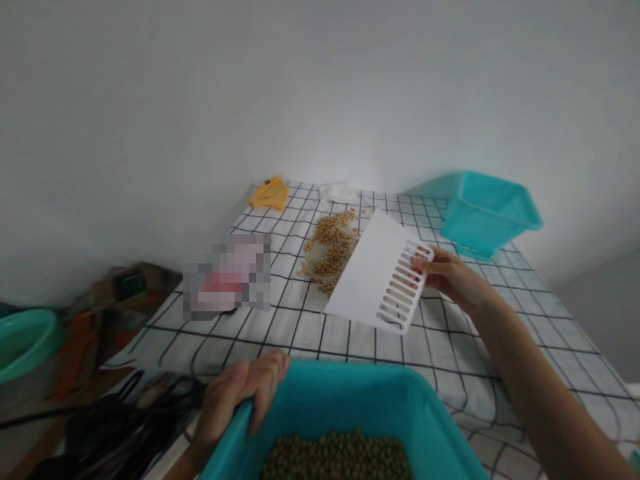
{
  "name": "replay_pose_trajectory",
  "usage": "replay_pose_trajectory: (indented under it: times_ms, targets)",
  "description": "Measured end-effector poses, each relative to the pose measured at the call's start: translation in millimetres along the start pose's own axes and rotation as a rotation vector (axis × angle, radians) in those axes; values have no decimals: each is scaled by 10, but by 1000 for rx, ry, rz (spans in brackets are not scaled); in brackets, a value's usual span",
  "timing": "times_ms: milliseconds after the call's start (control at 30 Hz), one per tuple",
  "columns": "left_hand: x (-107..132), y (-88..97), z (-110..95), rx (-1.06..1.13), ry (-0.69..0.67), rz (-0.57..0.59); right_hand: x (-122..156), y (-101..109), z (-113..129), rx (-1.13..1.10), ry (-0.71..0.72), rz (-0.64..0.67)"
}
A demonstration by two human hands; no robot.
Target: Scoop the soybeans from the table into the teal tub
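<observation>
My right hand (453,277) pinches the slotted edge of a thin white plastic scraper (367,273), tilted above the table. To the left of the scraper, partly hidden by it, lies a loose spread of yellow beans (333,243) mixed with small pale grains. My left hand (247,390) is closed over the left rim of a teal plastic bin (350,383) at the table's near edge. Inside the bin are many round greenish-brown beans (340,457).
A second teal bin (493,210) stands at the right back of the table with the checked cloth (280,320). A yellow cloth (270,193), white tissue (339,193) and a blurred-out item (227,277) lie on it. Black cables (125,413) and a green basin (30,340) are left.
</observation>
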State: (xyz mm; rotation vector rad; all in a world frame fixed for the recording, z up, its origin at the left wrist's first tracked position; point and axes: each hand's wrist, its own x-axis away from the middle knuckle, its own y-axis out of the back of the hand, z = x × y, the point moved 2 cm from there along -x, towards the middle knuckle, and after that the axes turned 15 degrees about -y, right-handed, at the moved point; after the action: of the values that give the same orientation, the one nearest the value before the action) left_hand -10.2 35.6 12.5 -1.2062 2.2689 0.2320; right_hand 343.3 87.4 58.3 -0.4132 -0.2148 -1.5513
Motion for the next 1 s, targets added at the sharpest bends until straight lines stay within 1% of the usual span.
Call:
replay_pose_trajectory:
  times_ms: [100,167,233,300,367,467,500,600,633,667,733,767,833,933,1000]
  targets:
    - [-54,52,16,5,-19,41,-50,78,7,-109,124,-166]
    - [-95,73,7,14,-56,128,-75,126,3,-167,169,-268]
    - [-122,72,-17,4,-98,190,-86,155,0,-203,194,-332]
    - [-134,65,-35,-39,-91,127,-80,154,7,-217,214,-363]
    - [-140,54,-37,-49,-64,67,-58,118,25,-207,231,-350]
    - [-173,84,-12,-7,-44,85,-8,9,58,-142,242,-257]
    - [-191,110,0,4,-40,114,11,-34,65,-106,243,-216]
    - [-241,181,22,27,-33,280,61,-155,62,19,251,-88]
    - [-251,195,23,31,-31,306,71,-191,54,56,250,-47]
    - [-256,203,22,33,-28,299,77,-223,45,89,246,-11]
    - [-255,198,16,34,-16,224,74,-273,24,138,235,38]
    - [-250,189,13,31,-8,179,66,-290,16,152,234,47]
    - [-237,164,5,21,4,145,37,-299,5,154,243,27]
    - [-235,153,-7,3,-9,185,-12,-260,-3,113,283,-68]
    - [-248,165,-7,0,-44,224,-32,-214,-1,62,313,-145]
